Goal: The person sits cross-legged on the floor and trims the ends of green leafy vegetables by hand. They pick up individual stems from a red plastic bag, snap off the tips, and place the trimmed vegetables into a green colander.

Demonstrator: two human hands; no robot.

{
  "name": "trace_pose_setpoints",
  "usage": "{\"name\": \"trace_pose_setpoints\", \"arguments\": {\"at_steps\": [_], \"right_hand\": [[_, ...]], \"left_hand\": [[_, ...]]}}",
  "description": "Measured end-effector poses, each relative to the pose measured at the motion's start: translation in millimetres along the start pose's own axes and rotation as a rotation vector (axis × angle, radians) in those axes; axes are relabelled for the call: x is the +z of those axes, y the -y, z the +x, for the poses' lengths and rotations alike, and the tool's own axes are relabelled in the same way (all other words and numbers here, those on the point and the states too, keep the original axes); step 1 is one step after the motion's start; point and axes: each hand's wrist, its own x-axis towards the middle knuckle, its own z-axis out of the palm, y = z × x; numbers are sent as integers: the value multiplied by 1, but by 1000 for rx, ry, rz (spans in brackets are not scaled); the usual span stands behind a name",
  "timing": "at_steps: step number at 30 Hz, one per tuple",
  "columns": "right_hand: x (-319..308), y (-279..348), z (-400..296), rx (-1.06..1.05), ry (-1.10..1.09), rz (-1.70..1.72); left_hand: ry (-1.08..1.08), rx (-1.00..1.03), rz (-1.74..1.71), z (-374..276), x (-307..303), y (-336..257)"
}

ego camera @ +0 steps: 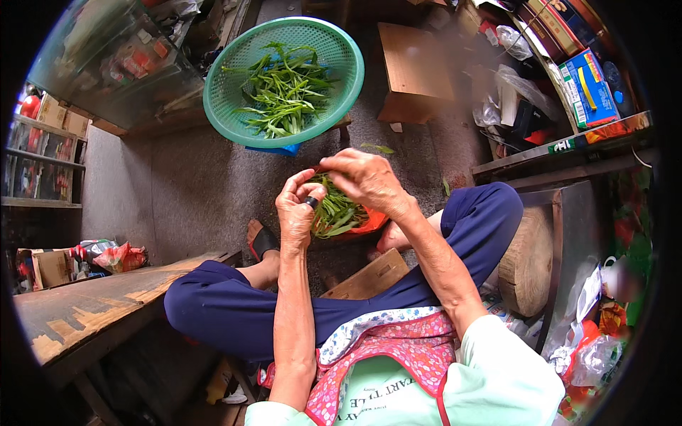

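My left hand (296, 209) is raised with fingers curled and wears a black band on one digit. Close beside it, my right hand (367, 178) is bent down, slightly blurred, its fingertips almost meeting the left ones. A small dark reddish bit shows between the fingertips; what it is and which hand has it is unclear. Under both hands lies a heap of leafy green stems (334, 210) in a red plastic bag (373, 221), partly covered by the right hand. Beyond them stands a green plastic colander basket (216, 106) holding loose green leaves and stems (287, 88).
A wooden stool (367, 277) sits between my legs. Ahead to the right is a brown box-like piece (415, 69). Glass cabinet (122, 69) at upper left, worn wooden bench (106, 303) at left, cluttered shelf (565, 154) at right. Stray leaves (377, 147) lie on the floor.
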Motion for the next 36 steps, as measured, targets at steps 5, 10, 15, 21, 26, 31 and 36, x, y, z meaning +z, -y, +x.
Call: {"name": "trace_pose_setpoints", "arguments": {"at_steps": [5,10,15,21,26,31,36], "right_hand": [[-6,12,6,-208,256,-287],[0,0,5,-204,223,-247],[8,-15,-8,-24,74,-109],[5,-14,-9,116,307,-47],[17,-10,-16,258,113,147],[54,-10,-29,653,-189,790],[77,-44,-53,1056,-413,935]], "left_hand": [[77,104,228,-3,4,1],[97,122,436,-7,11,2],[103,302,669,-2,3,8],[168,400,861,-6,4,1],[120,236,529,-5,5,7],[-3,-158,-58,-7,6,13],[-187,-480,-661,4,-30,28]]}}
